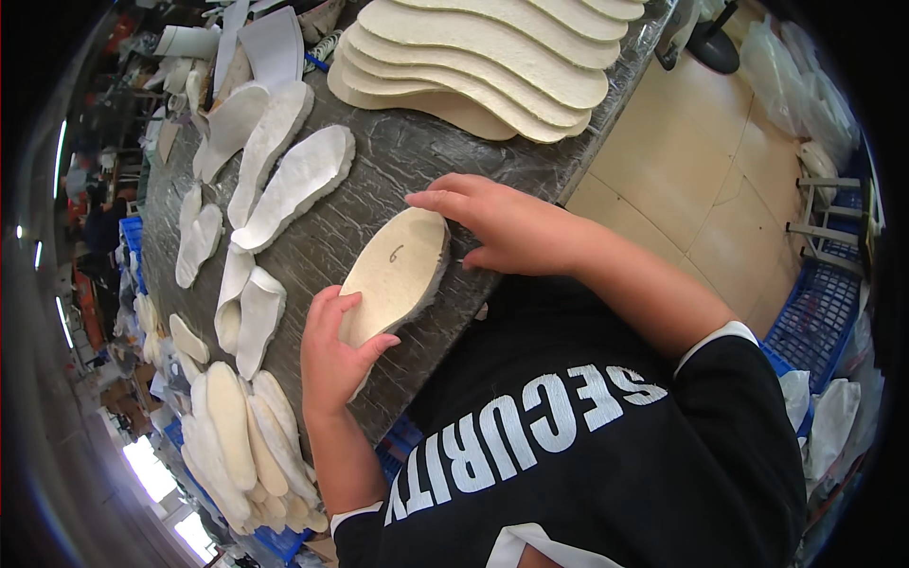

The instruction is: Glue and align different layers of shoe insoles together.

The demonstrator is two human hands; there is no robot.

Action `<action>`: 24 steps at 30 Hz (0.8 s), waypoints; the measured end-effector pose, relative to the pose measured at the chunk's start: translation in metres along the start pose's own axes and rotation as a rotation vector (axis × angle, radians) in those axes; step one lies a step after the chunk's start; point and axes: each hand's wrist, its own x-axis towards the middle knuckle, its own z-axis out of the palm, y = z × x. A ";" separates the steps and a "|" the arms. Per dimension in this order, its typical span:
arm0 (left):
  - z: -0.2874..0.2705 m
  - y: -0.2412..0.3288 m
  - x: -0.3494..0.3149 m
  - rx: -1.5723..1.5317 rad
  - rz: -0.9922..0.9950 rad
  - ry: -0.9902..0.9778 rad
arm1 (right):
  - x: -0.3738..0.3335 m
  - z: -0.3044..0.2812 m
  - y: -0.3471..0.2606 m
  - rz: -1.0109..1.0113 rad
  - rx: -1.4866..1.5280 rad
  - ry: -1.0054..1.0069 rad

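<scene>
An insole [393,260] with a cream face, a handwritten mark and a fluffy grey-white edge lies slantwise at the table's near edge. My left hand [336,346] grips its lower left end, fingers over the face and thumb along the near side. At the upper right end, my right hand [492,222] is curved around the tip. Its fingers are stretched along the tip and its thumb stands apart, beside the edge. Part of the insole's lower end is hidden by my left hand. White fleecy insoles [298,185] lie beyond it on the left.
The dark, marbled table [407,156] carries a fanned stack of wavy cream sheets [473,57] at the back. Curled white pieces [256,317] lie at left, near a heap of insoles [227,426]. Blue plastic crates [814,308] stand on the tiled floor at right.
</scene>
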 end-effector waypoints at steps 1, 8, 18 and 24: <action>0.000 0.000 0.000 0.026 0.001 0.001 | 0.001 0.000 0.000 -0.011 -0.011 -0.011; -0.004 0.002 0.002 0.020 -0.002 -0.015 | 0.004 0.018 -0.004 -0.167 -0.263 0.223; -0.006 0.003 0.005 -0.094 -0.072 -0.051 | -0.031 0.080 -0.011 -0.679 -0.539 0.139; -0.017 0.019 0.011 -0.059 -0.131 -0.060 | -0.034 0.085 -0.008 -0.625 -0.682 0.083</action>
